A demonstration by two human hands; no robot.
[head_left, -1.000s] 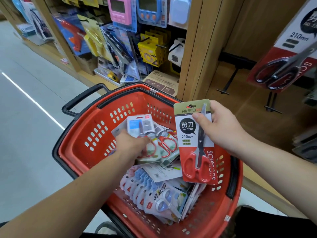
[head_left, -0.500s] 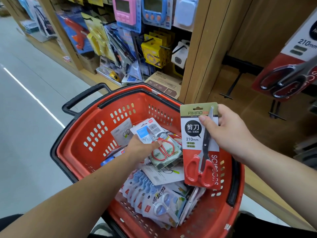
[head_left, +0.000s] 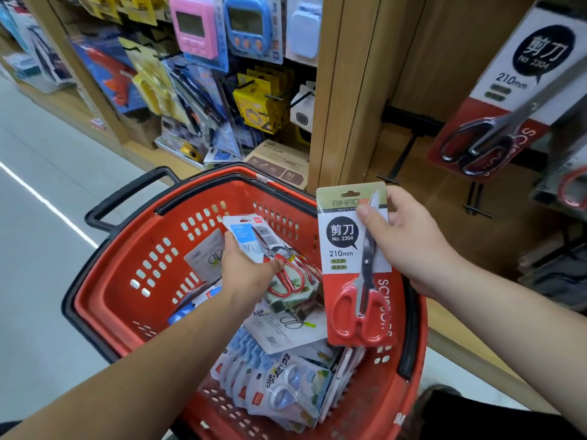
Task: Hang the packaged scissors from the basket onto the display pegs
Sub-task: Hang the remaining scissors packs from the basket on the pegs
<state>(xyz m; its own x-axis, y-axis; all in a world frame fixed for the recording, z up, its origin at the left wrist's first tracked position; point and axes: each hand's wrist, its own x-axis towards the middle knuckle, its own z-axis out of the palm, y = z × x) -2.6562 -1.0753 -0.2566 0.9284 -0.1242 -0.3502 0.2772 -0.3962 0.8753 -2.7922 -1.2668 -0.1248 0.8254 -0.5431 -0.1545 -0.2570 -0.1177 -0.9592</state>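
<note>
A red basket (head_left: 133,255) holds several packaged scissors. My right hand (head_left: 409,246) grips a carded pack of red-handled 210 mm scissors (head_left: 352,281) upright over the basket's right side. My left hand (head_left: 246,276) is inside the basket, gripping a pack of red-handled scissors (head_left: 282,265) with a blue label at its top. Blue-handled scissor packs (head_left: 286,392) lie stacked at the basket's near end. A matching pack with black-handled scissors (head_left: 505,100) hangs on the display at upper right. Empty black pegs (head_left: 400,160) stick out of the wooden panel below it.
A wooden post (head_left: 343,90) divides the peg panel from a shelf bay crowded with timers (head_left: 197,27) and yellow packs (head_left: 260,103). Cardboard boxes (head_left: 279,163) sit behind the basket. The black basket handle (head_left: 127,195) points toward the grey aisle floor at left.
My left hand has lifted the blue-labelled pack slightly and shifted right in the basket. My right hand has raised its pack a little and stayed over the basket's right edge.
</note>
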